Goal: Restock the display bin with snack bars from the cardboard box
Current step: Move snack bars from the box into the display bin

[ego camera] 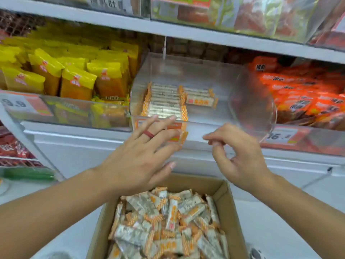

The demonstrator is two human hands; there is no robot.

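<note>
Bars [164, 101] in clear bin [203, 75]

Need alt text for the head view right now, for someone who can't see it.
Two bare hands, left hand open, right hand loosely curled and empty, hover before a clear plastic display bin holding one neat row of orange-and-white snack bars. Below sits an open brown cardboard box full of loose bars.

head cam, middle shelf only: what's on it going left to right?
yellow snack packs → clear display bin holding the stacked snack bars → orange snack packs. The left hand and right hand are lower, in front of the bin.
</note>
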